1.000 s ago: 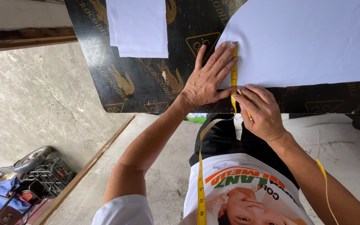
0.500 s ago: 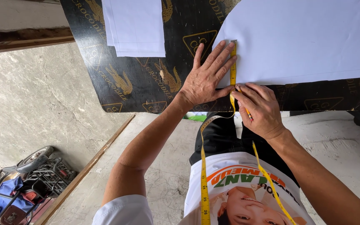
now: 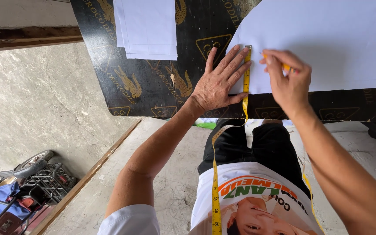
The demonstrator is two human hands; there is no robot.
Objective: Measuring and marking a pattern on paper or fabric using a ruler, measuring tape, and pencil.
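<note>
Now you are at the marking step: your left hand presses the yellow measuring tape flat on the white fabric sheet over the black printed board, fingers spread. Your right hand pinches a yellow pencil beside the tape; keep the tape pinned as you mark, I judge.

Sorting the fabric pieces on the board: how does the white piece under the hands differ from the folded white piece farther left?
The large white sheet lies spread out; the folded white piece is a narrower stack. The left hand pins a yellow tape measure on the large sheet, the right hand beside it; the folded piece lies untouched. Both rest on the black board.
</note>
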